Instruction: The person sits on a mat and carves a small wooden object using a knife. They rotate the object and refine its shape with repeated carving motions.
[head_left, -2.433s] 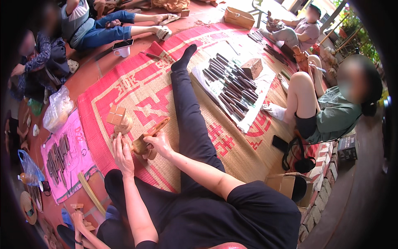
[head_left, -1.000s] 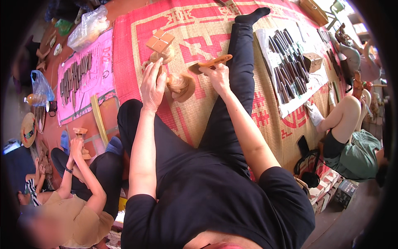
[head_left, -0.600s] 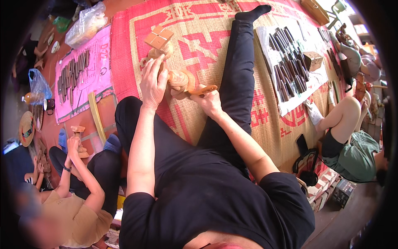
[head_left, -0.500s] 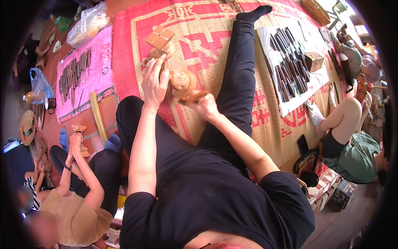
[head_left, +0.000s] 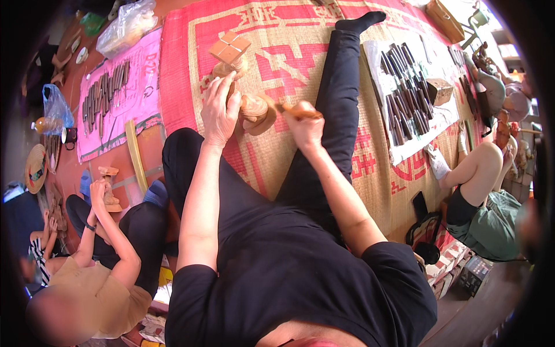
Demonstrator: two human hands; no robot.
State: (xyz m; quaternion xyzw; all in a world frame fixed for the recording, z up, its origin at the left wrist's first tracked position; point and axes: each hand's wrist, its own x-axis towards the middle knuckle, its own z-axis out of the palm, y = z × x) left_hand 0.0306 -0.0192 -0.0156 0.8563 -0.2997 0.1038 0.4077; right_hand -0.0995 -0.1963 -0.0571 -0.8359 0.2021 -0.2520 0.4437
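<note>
My left hand (head_left: 219, 110) clamped on wooden carving (head_left: 250, 110), carving resting on red woven mat (head_left: 191, 52). My right hand (head_left: 304, 125) just right of carving, fist closed round wooden mallet (head_left: 298, 110).

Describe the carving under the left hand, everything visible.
The carving is pale brown wood, rounded and lobed, still rough. It lies on the red-and-tan woven mat, beside the outstretched leg. The left hand grips its left side; the right hand holds a wooden-handled tool against its right edge. Finer detail is unreadable.
</note>
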